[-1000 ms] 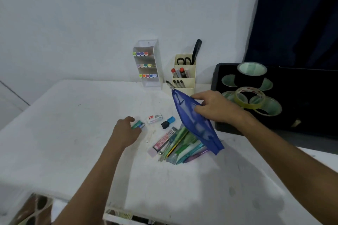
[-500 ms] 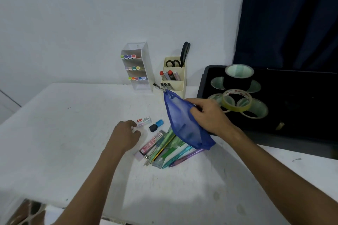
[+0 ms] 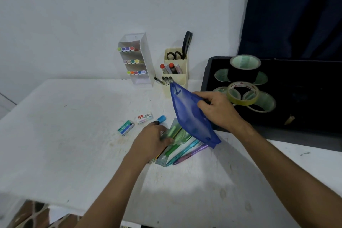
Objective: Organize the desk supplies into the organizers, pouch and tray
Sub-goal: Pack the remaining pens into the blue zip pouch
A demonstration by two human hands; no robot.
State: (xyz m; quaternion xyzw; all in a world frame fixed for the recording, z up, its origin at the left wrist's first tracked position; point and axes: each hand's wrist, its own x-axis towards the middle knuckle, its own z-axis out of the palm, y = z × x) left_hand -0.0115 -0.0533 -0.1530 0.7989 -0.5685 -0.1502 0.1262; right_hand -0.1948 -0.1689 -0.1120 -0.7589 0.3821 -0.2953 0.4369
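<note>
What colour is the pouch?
Blue; the pouch shows in the head view, held by the right hand.

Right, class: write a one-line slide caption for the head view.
Right hand holds a blue mesh pouch while left hand reaches the pens.

Two organizers [image 3: 137, 61] [image 3: 175, 72] stand at the table's [image 3: 74, 135] twelve o'clock; tray [image 3: 305, 109] at two; pens [image 3: 183, 146] central, boxes [image 3: 135, 122] at their ten.

Two bare forearms, no sleeves, left hand [image 3: 151, 139], right hand [image 3: 215, 109]
</note>
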